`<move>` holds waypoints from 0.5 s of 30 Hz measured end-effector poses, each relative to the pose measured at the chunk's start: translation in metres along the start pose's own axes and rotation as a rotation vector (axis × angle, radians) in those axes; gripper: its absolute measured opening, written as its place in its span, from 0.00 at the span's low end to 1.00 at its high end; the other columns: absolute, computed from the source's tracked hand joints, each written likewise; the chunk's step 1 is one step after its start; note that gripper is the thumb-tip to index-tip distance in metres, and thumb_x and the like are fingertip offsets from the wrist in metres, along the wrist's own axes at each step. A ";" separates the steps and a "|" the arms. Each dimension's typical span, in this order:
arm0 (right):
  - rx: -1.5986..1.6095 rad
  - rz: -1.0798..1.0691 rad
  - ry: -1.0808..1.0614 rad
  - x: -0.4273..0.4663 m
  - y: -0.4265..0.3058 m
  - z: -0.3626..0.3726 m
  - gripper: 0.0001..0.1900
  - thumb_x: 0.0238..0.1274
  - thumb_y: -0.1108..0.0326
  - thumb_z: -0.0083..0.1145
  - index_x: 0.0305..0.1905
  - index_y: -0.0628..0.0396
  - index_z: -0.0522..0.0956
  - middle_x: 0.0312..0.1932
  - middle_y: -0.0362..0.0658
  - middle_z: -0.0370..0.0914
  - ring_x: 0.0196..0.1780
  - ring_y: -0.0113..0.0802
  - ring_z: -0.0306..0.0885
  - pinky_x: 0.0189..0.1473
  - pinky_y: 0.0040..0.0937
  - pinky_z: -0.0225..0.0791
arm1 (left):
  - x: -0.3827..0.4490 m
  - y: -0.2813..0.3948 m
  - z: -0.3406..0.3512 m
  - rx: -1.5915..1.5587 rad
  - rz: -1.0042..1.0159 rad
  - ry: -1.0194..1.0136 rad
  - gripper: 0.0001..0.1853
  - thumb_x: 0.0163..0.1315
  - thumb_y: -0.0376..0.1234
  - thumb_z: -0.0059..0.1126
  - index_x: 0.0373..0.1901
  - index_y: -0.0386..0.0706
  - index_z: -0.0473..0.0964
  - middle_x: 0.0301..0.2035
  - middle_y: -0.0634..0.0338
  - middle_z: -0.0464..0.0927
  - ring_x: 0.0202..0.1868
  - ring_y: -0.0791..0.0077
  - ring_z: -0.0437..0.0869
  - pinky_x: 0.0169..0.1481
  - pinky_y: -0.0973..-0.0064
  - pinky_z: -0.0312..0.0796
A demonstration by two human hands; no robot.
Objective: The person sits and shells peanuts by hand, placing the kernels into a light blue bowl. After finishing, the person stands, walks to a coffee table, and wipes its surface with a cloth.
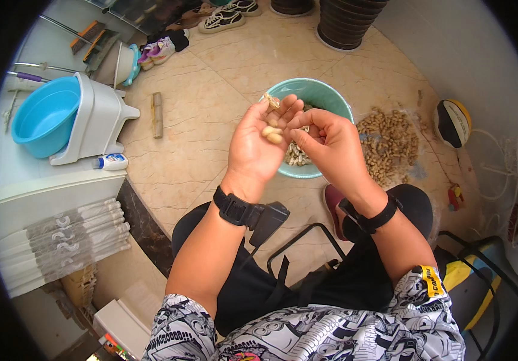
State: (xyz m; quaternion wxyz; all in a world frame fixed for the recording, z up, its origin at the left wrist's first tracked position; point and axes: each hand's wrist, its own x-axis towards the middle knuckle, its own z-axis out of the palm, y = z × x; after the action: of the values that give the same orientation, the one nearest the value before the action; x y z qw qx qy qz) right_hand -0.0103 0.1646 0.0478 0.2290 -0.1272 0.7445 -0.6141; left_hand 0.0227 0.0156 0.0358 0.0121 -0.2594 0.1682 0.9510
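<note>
Palm up, my left hand [259, 146] cups several peanut kernels [273, 131], and a piece of peanut shell [271, 101] sits between its thumb and a fingertip. My right hand [331, 142] is close against the left fingers, its thumb and index finger bent towards the kernels; whether it grips anything cannot be told. Both hands are above a green plastic basin [301, 173], which holds pale pieces that look like peanut shells [296, 155], partly hidden by the hands. To the right of the basin, a pile of unshelled peanuts [390, 144] lies on the floor.
A ball [452, 123] rests by the right wall. At the left are a blue basin [46, 117], a light grey plastic stool [96, 119], a bottle [113, 162] and a short wooden piece [157, 115]. Shoes [222, 21] and a dark ribbed pot [349, 20] stand at the far side.
</note>
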 end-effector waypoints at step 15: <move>-0.189 -0.268 0.011 0.005 0.006 -0.001 0.06 0.65 0.72 0.63 0.44 0.59 0.85 0.31 0.49 0.86 0.34 0.39 0.87 0.38 0.32 0.77 | -0.007 -0.004 -0.001 0.105 -0.184 0.113 0.25 0.80 0.45 0.44 0.64 0.33 0.67 0.47 0.55 0.80 0.42 0.73 0.81 0.44 0.79 0.74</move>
State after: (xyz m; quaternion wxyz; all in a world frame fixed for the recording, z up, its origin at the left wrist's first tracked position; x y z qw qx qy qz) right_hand -0.0142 0.1645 0.0408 0.1281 -0.2431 0.7766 -0.5669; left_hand 0.0295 0.0192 0.0369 0.1031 -0.3259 0.1935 0.9196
